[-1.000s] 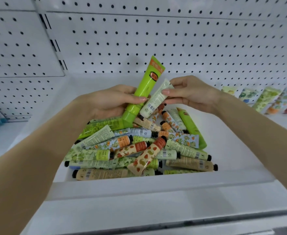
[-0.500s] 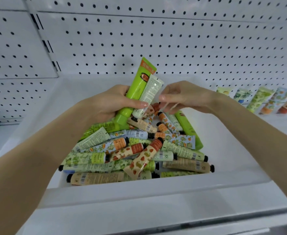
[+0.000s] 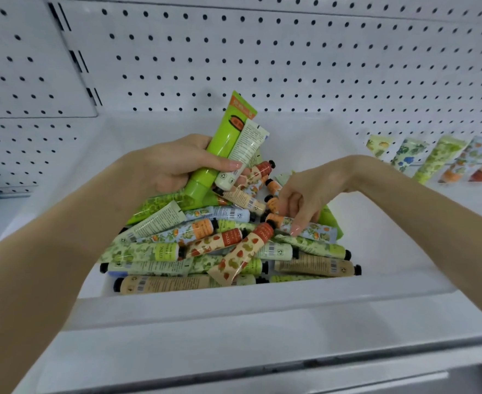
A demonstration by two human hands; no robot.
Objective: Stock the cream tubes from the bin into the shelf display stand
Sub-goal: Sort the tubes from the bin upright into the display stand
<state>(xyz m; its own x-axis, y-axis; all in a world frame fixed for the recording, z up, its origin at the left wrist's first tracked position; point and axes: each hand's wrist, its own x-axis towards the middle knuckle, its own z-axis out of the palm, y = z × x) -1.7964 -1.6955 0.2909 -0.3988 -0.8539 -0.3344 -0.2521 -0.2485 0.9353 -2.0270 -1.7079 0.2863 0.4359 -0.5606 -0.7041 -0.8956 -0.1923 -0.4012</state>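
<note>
Left grip [image 3: 177, 166] around two tubes [image 3: 235, 143]

a shop: white pegboard shelving [image 3: 291, 66], displayed cream tubes [image 3: 444, 157]

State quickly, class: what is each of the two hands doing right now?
Left hand: closed, holding a tall lime-green plastic tube and a pale white-green tube.
Right hand: open, fingertips on a blue floral tube.

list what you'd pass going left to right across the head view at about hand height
left hand → big green tube held in it → pale tube beside it in the same grip → right hand reaching into the bin → row of patterned tubes standing on the shelf
</note>
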